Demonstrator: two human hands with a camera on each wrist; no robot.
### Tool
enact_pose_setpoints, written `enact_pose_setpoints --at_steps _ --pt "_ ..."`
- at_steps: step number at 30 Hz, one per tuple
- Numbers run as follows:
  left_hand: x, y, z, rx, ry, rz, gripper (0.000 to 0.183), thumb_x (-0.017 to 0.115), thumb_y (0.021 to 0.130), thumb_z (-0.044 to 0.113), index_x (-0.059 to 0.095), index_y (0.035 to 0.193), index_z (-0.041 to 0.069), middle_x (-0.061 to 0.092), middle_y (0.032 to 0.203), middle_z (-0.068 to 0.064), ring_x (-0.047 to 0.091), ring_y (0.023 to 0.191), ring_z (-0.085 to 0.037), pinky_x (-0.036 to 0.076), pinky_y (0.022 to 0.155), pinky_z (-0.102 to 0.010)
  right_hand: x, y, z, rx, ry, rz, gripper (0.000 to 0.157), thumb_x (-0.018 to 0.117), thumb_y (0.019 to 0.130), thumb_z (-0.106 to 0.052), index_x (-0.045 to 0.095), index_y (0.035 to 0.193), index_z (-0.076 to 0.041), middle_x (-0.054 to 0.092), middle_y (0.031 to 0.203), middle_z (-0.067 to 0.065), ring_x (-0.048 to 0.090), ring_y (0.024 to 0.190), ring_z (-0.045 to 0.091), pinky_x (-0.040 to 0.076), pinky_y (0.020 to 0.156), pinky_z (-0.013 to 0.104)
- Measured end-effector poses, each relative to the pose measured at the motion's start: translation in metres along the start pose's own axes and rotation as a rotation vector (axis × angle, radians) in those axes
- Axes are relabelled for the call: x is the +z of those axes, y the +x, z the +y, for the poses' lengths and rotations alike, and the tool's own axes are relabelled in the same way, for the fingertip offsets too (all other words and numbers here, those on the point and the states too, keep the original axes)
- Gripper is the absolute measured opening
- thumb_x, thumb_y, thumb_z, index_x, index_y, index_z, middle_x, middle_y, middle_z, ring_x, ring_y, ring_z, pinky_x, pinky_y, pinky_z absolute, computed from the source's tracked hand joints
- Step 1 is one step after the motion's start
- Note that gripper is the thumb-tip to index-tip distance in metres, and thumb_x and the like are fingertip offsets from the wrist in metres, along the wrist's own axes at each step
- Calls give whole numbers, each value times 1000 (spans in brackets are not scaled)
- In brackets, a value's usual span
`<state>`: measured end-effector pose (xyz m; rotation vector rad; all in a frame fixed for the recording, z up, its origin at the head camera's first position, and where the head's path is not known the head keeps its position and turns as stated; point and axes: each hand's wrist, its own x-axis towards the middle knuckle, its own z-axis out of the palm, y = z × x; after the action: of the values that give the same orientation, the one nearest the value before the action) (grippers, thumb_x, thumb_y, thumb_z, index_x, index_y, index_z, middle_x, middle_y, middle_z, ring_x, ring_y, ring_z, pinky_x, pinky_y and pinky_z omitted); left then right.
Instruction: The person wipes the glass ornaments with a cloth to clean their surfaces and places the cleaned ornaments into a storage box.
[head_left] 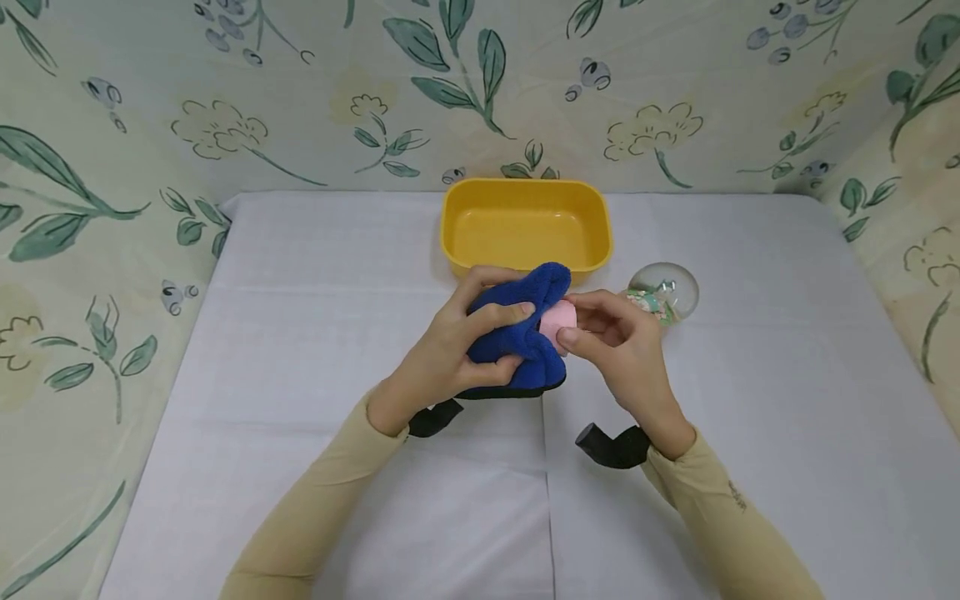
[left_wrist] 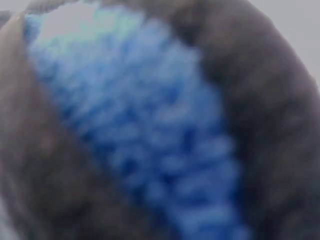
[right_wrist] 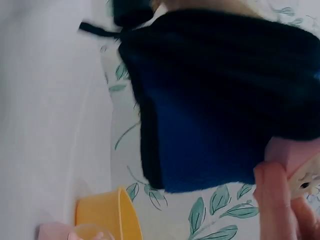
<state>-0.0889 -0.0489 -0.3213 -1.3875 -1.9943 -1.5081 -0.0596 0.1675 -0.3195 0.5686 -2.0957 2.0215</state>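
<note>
Near the middle of the table, my left hand [head_left: 465,342] grips a fuzzy blue cloth [head_left: 513,325] with a dark edge, its fingers curled over the folds. The cloth fills the left wrist view, blurred. From the cloth's right side sticks out a pink-bottomed object [head_left: 557,323]. My right hand [head_left: 626,346] pinches this pink end between thumb and fingers. In the right wrist view the object [right_wrist: 290,152] also shows a beige side with a small dark mark. The rest of it is hidden inside the cloth, so its kind is unclear.
Behind the hands stands a yellow rectangular tub [head_left: 525,237]. Right of it is a snow globe [head_left: 678,287] with a flowered base, partly behind my right hand. A white cloth [head_left: 315,275] covers the table, and a leaf-patterned curtain [head_left: 300,100] hangs around it.
</note>
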Motion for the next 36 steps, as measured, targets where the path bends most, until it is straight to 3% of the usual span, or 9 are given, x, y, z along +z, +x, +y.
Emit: enact_pose_setpoints --at_steps 2,4,10,18,23,28,30,32,36 --pt "2 -1 -1 13 -5 15 47 70 78 5 50 120 11 39 129 -24 46 115 -37 46 95 -38 2 -2 -2 88 8 21 27 67 83 6 63 109 11 64 95 11 64 78 17 55 69 24" --pt "3 -1 -3 23 -18 42 46 71 77 5 51 119 8 39 129 -24 47 116 -37 45 96 -40 2 -2 -4 65 -52 5 31 66 85 4 61 115 9 63 103 11 64 81 17 55 72 24" --pt "3 0 -6 57 -46 104 41 69 79 8 53 117 3 43 131 -24 44 122 -36 39 102 -46 -4 0 -2 -240 -121 -126 61 69 88 -29 49 127 14 55 126 16 62 92 18 53 79 25" --pt "7 -2 -4 93 -8 61 37 63 91 22 50 118 0 44 129 -23 45 122 -35 39 102 -44 -10 3 8 -440 -127 -131 56 73 84 -26 54 111 20 62 113 13 63 94 15 52 80 23" --pt "7 -1 -2 115 24 36 37 61 94 23 48 120 1 44 129 -23 46 122 -35 40 102 -43 -7 -1 10 -278 39 -103 52 77 81 -22 56 109 18 63 109 11 64 92 17 53 76 23" --pt "9 -1 -2 138 135 -21 51 73 86 21 43 124 5 41 132 -22 44 124 -34 38 103 -39 0 -4 3 104 129 16 15 66 88 -7 63 102 -2 63 91 7 63 73 13 54 64 21" --pt "10 -2 -3 141 160 -32 54 73 86 26 42 125 6 40 133 -22 43 124 -34 37 104 -39 2 -5 0 210 134 36 12 57 88 0 62 98 -5 63 83 7 60 66 12 53 59 21" --pt "11 -3 -4 136 146 -27 53 68 87 30 42 125 5 41 133 -22 43 124 -34 37 104 -40 2 -5 -3 238 82 23 11 53 90 0 61 98 -1 62 83 7 58 64 12 52 57 22" --pt "10 -3 -3 99 35 30 45 59 93 33 46 123 2 43 132 -23 44 125 -34 37 104 -43 -3 -5 -5 127 -35 -61 26 61 93 -10 57 112 8 60 98 12 59 76 16 53 67 21"
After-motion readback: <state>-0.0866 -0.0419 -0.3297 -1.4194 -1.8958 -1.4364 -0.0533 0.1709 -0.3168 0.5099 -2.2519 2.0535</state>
